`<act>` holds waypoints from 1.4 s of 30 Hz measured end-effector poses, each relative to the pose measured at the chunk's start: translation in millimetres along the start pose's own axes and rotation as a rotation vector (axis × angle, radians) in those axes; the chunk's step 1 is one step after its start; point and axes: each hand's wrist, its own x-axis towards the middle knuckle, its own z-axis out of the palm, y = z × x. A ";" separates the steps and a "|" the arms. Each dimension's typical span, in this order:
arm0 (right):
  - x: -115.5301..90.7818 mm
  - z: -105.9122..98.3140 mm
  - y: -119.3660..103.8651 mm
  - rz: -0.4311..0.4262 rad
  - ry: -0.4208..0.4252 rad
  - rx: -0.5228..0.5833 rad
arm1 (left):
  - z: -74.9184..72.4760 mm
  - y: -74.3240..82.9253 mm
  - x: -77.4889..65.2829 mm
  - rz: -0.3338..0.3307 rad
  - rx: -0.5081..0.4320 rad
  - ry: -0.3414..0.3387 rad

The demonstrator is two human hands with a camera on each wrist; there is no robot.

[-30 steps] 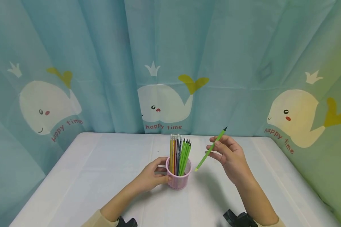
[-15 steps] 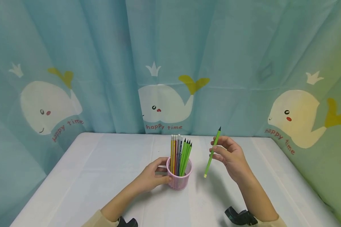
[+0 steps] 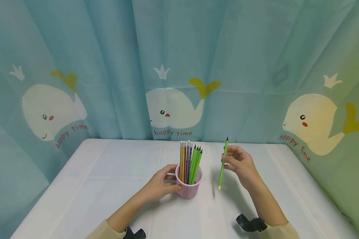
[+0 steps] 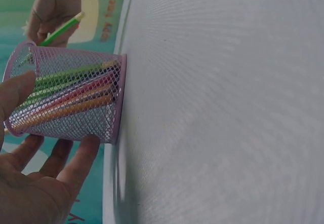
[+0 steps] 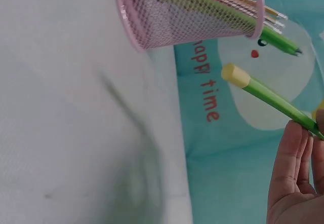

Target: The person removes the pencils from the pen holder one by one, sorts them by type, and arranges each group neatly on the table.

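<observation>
A pink mesh pencil cup (image 3: 189, 192) stands on the white table, packed with yellow, red, silver and green pencils (image 3: 194, 167). My left hand (image 3: 160, 186) grips the cup from its left side, thumb in front and fingers behind; the left wrist view shows the fingers along the mesh (image 4: 66, 97). To the right of the cup, my right hand (image 3: 240, 166) pinches a green pencil (image 3: 223, 169) between thumb and fingertips. That pencil is nearly upright, black tip up and pale yellow end down, above the table. In the right wrist view its yellow end (image 5: 236, 75) points toward the cup.
The white table (image 3: 107, 179) reaches back to a blue-green curtain (image 3: 245, 66) printed with white whales and "happy time". Black wrist straps (image 3: 251, 223) and beige sleeves (image 3: 279, 231) show at the bottom of the head view.
The green pencil in my right hand has swung from a slant to nearly upright, its lower end moving right, away from the cup. My left hand and the cup have stayed in place.
</observation>
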 end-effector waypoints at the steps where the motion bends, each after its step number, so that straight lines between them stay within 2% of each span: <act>1: 1.0 -0.3 1.5 0.008 0.004 -0.011 | -0.1 -0.1 0.5 0.000 0.001 0.001; 6: 6.4 -2.6 10.2 0.041 0.009 -0.056 | -1.0 -0.1 3.0 0.000 -0.005 0.008; 13: 12.6 -5.1 24.6 0.074 -0.026 -0.168 | 0.0 1.7 3.9 -0.002 -0.030 0.007; 19: 13.0 -5.1 29.8 0.076 -0.037 -0.272 | 2.1 1.2 4.1 -0.008 -0.045 0.011; 25: 12.5 -6.0 33.1 0.133 -0.060 -0.359 | 4.7 1.8 2.8 -0.018 -0.053 0.010; 36: 14.7 -17.3 41.6 0.189 -0.038 -0.383 | 6.7 5.5 2.8 -0.012 -0.048 0.013; 42: 15.2 -22.3 44.1 0.228 -0.056 -0.411 | 7.1 6.1 3.0 -0.005 -0.045 0.009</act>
